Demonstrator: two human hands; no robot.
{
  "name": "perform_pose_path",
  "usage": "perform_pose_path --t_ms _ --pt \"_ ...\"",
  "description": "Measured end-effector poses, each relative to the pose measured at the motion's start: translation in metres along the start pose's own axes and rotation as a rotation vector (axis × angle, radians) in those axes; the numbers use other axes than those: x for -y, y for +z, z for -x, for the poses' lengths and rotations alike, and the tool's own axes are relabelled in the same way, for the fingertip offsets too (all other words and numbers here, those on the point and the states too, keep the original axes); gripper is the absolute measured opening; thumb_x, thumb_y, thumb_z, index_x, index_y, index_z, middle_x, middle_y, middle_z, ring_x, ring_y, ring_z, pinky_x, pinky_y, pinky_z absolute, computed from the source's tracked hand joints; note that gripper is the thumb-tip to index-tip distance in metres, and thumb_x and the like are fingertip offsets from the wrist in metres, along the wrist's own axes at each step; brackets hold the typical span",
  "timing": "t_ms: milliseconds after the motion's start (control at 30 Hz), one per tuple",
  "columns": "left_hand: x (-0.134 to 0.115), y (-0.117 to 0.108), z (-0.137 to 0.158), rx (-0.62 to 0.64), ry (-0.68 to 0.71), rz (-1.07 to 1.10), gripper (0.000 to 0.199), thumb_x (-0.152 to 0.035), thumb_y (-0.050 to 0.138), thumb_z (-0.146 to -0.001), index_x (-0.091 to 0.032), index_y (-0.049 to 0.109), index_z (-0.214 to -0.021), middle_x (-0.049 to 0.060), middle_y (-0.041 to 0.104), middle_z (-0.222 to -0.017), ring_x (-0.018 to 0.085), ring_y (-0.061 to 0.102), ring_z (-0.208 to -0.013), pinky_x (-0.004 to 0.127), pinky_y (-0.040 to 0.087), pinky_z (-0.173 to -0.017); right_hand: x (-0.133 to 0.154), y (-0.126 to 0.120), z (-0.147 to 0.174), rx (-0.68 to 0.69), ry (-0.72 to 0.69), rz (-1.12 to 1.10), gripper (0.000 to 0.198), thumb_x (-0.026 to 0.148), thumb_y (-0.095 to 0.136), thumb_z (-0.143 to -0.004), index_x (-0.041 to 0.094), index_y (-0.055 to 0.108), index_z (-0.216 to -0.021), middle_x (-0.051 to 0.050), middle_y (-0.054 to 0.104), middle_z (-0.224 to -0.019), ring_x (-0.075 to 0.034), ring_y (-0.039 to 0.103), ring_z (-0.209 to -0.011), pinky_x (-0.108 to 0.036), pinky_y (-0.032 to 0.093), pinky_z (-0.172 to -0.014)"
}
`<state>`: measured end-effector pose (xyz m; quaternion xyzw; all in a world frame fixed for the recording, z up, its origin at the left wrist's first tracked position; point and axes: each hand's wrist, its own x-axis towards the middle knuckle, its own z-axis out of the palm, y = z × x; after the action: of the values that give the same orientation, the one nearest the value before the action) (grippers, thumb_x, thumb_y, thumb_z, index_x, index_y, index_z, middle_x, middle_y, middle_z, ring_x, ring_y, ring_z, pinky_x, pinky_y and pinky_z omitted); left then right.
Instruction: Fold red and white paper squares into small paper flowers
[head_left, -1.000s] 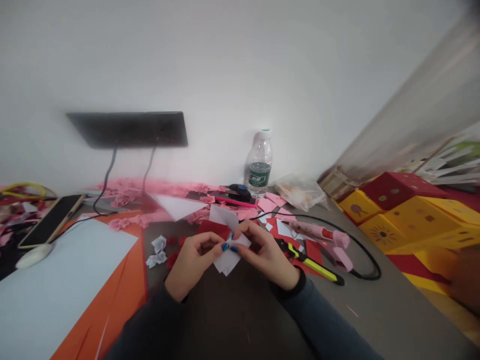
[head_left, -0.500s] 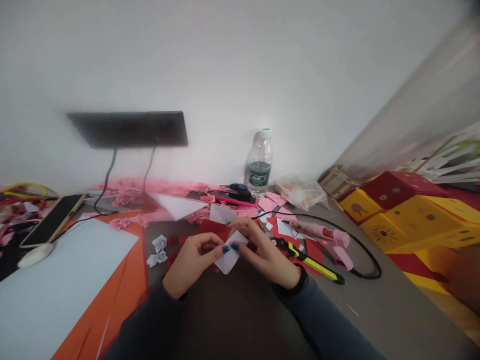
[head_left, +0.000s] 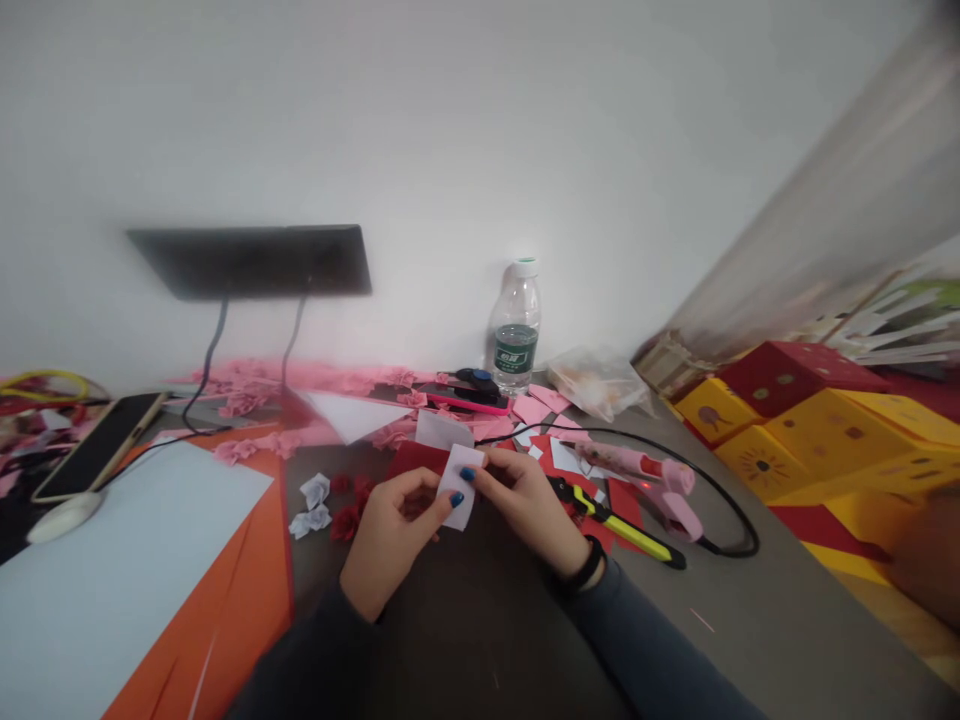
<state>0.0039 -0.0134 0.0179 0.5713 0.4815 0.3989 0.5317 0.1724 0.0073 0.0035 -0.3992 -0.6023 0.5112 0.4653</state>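
Observation:
A small piece of folded white paper is pinched between my two hands above the grey table. My left hand grips its lower left, thumb on the front face and fingers behind. My right hand holds its upper right side, the thumb pressed near the top edge. White paper flowers and red paper flowers lie left of my left hand. Beside my right hand are yellow-and-black handled scissors or pliers, whose jaws are partly hidden, and a pink glue gun with a lit red light.
Toward the wall stand a water bottle and a clear plastic bag. Orange sheets, a white sheet, a phone and a mouse lie left. Yellow and red boxes are stacked right; a black cord loops across.
The white paper has gone from a diamond-like shape to a narrower upright strip in my fingers. My right thumb has moved up toward its top edge. The view has shifted slightly.

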Motion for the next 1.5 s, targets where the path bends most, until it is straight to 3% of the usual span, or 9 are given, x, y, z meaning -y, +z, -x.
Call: perform_pose_path --t_ms 233,367,600,700,800,933,1200,1500 --pt "-0.001 0.001 0.006 0.007 0.112 -0.106 0.017 -0.034 0.056 -0.091 -0.018 0.060 -0.086 -0.002 0.062 -0.072 0.013 0.055 -0.061 0.020 0.041 -0.053 0.014 0.001 0.006 0.135 -0.104 0.122 0.035 0.048 0.056 -0.092 0.016 0.069 -0.089 -0.004 0.067 -0.081 -0.016 0.056 -0.073 -0.026 0.046 -0.068" --pt "0.001 0.005 0.011 -0.063 0.149 -0.170 0.011 -0.029 0.054 -0.092 -0.020 0.061 -0.091 -0.003 0.061 -0.067 0.013 0.053 -0.056 0.020 0.038 -0.052 0.015 0.005 0.007 0.168 -0.143 0.135 0.035 0.045 0.052 -0.095 0.016 0.069 -0.089 -0.004 0.065 -0.081 -0.016 0.055 -0.074 -0.026 0.045 -0.068" --pt "-0.004 0.013 0.013 -0.183 0.083 -0.148 0.016 -0.034 0.055 -0.090 -0.021 0.063 -0.087 -0.003 0.056 -0.062 0.014 0.051 -0.052 0.021 0.038 -0.048 0.011 0.008 0.007 0.003 0.020 0.020 0.033 0.049 0.065 -0.085 0.018 0.062 -0.075 -0.001 0.059 -0.070 -0.014 0.053 -0.065 -0.024 0.045 -0.060" --pt "-0.006 0.013 0.010 -0.188 0.050 -0.126 0.013 -0.033 0.062 -0.085 -0.021 0.066 -0.088 0.000 0.063 -0.071 0.015 0.056 -0.059 0.021 0.043 -0.052 0.012 0.005 0.006 -0.049 0.056 0.009 0.031 0.047 0.069 -0.081 0.018 0.060 -0.073 0.000 0.057 -0.067 -0.013 0.051 -0.062 -0.023 0.044 -0.058" --pt "-0.006 0.010 0.006 -0.177 0.026 -0.081 0.014 -0.031 0.064 -0.083 -0.021 0.068 -0.092 0.001 0.069 -0.082 0.016 0.062 -0.070 0.021 0.048 -0.060 0.013 0.004 0.007 -0.050 0.053 0.039 0.029 0.043 0.067 -0.082 0.018 0.059 -0.070 0.001 0.055 -0.064 -0.012 0.049 -0.059 -0.022 0.044 -0.055" --pt "-0.004 0.006 0.003 -0.177 0.016 -0.016 0.012 -0.029 0.067 -0.079 -0.019 0.071 -0.084 0.002 0.071 -0.079 0.017 0.063 -0.070 0.021 0.048 -0.060 0.013 0.004 0.007 -0.040 0.048 0.068 0.030 0.043 0.066 -0.083 0.018 0.060 -0.068 0.001 0.055 -0.061 -0.012 0.048 -0.056 -0.022 0.043 -0.053" --pt "-0.003 0.004 0.000 -0.201 0.020 0.022 0.015 -0.026 0.071 -0.076 -0.018 0.065 -0.064 -0.003 0.059 -0.061 0.011 0.053 -0.059 0.018 0.043 -0.054 0.012 0.006 0.009 -0.068 0.005 0.122 0.024 0.036 0.064 -0.085 0.018 0.062 -0.068 0.000 0.059 -0.062 -0.013 0.052 -0.056 -0.022 0.044 -0.053" --pt "0.001 0.004 0.001 -0.195 -0.031 0.113 0.019 -0.026 0.076 -0.072 -0.017 0.062 -0.064 -0.004 0.055 -0.062 0.010 0.049 -0.060 0.017 0.041 -0.054 0.013 0.006 0.009 -0.054 0.014 0.103 0.026 0.037 0.063 -0.086 0.018 0.059 -0.068 0.001 0.055 -0.062 -0.012 0.049 -0.057 -0.022 0.041 -0.053"
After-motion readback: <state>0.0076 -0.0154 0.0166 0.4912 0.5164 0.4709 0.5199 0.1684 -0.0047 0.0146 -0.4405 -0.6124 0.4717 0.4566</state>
